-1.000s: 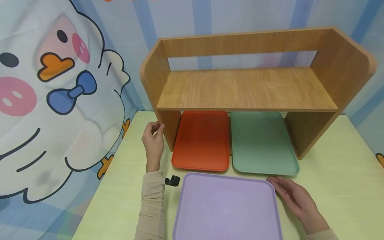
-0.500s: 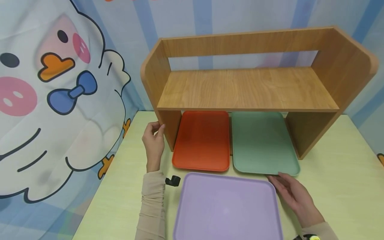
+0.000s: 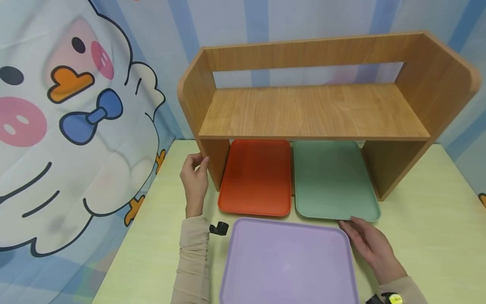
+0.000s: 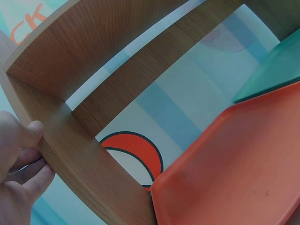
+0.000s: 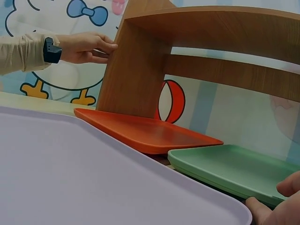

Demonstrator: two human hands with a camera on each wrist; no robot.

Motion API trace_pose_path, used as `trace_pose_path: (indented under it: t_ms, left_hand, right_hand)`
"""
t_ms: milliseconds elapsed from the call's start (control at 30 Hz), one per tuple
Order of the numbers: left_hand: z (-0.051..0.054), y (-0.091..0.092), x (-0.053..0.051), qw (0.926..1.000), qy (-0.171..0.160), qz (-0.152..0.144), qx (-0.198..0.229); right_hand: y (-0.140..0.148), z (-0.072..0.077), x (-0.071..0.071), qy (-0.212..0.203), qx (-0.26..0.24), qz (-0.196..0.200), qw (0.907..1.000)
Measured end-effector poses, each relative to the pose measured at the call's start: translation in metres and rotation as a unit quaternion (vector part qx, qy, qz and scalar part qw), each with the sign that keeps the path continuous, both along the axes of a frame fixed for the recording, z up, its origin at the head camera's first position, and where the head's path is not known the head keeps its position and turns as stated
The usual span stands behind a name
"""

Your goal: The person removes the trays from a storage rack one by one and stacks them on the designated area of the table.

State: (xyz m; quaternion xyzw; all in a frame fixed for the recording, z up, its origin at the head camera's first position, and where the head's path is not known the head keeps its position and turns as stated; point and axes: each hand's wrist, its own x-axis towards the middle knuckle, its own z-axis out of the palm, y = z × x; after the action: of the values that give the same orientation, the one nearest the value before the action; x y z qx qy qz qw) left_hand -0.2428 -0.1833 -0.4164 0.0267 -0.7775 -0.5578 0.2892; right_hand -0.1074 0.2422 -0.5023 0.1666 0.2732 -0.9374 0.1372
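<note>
My left hand touches the outer side of the wooden shelf's left panel with bent fingertips, its thumb tip near the panel's front edge. With the thumb over the rim and fingers below, my right hand pinches the green tray at its front edge, near the right corner. That tray lies under the wooden shelf, beside the orange-red tray. Closer to me, a lavender tray lies on the table, its far right corner beside my right fingers. The fingertips beneath the green tray are hidden in the head view.
The shelf's right panel stands just right of the green tray. A pale yellow-green table carries everything. Behind hangs a blue-striped cloth with a printed cartoon bird. A black wrist device sits by my left sleeve.
My right hand has shifted slightly up and its thumb has come onto the green tray's front rim. The left hand and the trays stay where they were.
</note>
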Motion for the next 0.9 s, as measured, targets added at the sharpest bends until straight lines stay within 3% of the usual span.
trace_pose_path:
  t_ms: [667,900]
  left_hand:
    - [-0.0016,-0.0005,-0.0006,1.0,-0.005,0.002,0.002]
    - [-0.0011,-0.0007,-0.0013,1.0,0.002,0.002,0.004]
  right_hand:
    - [-0.0031,-0.006,-0.0045,-0.017,-0.038,-0.017,0.999]
    - [-0.0031,-0.0063,-0.0047,-0.025,-0.009,-0.014,0.9996]
